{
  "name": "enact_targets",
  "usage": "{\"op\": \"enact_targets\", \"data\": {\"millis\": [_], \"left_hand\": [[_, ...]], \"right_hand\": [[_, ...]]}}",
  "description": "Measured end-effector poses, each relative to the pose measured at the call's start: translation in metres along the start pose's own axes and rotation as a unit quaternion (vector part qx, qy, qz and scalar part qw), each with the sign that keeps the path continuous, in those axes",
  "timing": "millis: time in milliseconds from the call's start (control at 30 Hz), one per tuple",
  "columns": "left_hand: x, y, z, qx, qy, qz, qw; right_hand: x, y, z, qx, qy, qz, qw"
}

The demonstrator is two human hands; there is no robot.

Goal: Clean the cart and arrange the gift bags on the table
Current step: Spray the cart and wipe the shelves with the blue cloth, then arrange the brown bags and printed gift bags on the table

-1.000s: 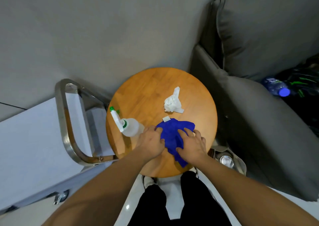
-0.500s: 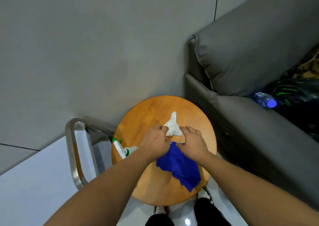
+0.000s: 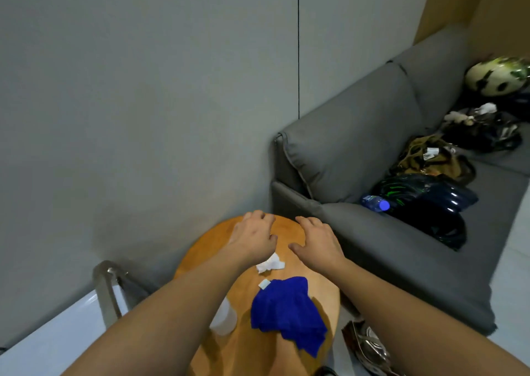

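Head view, read from left to right. At about 8 o'clock stands the cart (image 3: 51, 327), its white top bounded by a steel handle (image 3: 106, 292) just beside the round wooden table (image 3: 252, 344). My left forearm crosses the table's left part and hides most of a translucent spray bottle (image 3: 225, 317), of which only the pale body shows, at 9 o'clock on the tabletop. My left hand (image 3: 253, 236) lies over the far rim at 12 o'clock — fingers loosely curved downward, grasping nothing; whether they touch the wood I cannot tell. Just on the near side of that hand lies a crumpled white tissue (image 3: 269, 264), partly covered by my wrist. Nearer still, toward the table's centre, a blue cloth (image 3: 286, 312) lies bunched on the wood with a small white label at its far-left corner; its lower corner reaches toward 5 o'clock on the tabletop. My right hand (image 3: 317, 242) is at about 1 o'clock on the table, palm down, fingers spread and relaxed — released, holding nothing. Right of the table, on the floor at 5 o'clock, lies a crinkled shiny object (image 3: 370, 347), not clearly identifiable. At 3 o'clock stands a grey sofa (image 3: 372, 246) carrying a water bottle with a blue cap (image 3: 375, 203), a dark helmet (image 3: 424, 200), bags and, farthest right, a pale helmet (image 3: 496, 76).
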State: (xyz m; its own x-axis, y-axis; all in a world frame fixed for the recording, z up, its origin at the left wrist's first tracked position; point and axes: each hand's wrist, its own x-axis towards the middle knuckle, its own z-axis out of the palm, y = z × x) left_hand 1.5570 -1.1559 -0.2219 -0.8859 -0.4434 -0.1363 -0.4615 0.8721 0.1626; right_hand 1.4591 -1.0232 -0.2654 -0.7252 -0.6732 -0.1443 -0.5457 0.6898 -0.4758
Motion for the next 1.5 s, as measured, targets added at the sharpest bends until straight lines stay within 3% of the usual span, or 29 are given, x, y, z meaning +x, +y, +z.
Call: {"op": "enact_targets", "data": {"millis": [167, 333, 733, 967, 1200, 1500], "left_hand": [[-0.009, 0.014, -0.018, -0.013, 0.023, 0.062, 0.998], [-0.010, 0.060, -0.031, -0.024, 0.038, 0.197, 0.979], [-0.131, 0.295, -0.041, 0.001, 0.050, 0.456, 0.889], [-0.261, 0.474, 0.004, -0.021, -0.002, 0.550, 0.835], [-0.420, 0.623, 0.072, -0.009, -0.048, 0.675, 0.736], [-0.523, 0.716, 0.146, 0.100, -0.073, 0.778, 0.616]], "right_hand": [[-0.045, 0.001, -0.035, -0.001, 0.067, 0.033, 0.997], [-0.124, 0.027, -0.067, -0.026, 0.130, 0.122, 0.984], [-0.342, 0.123, -0.143, -0.001, 0.307, 0.319, 0.897], [-0.533, 0.215, -0.154, 0.027, 0.353, 0.427, 0.832], [-0.729, 0.278, -0.143, 0.033, 0.375, 0.544, 0.750], [-0.858, 0.330, -0.106, 0.092, 0.405, 0.643, 0.644]]}}
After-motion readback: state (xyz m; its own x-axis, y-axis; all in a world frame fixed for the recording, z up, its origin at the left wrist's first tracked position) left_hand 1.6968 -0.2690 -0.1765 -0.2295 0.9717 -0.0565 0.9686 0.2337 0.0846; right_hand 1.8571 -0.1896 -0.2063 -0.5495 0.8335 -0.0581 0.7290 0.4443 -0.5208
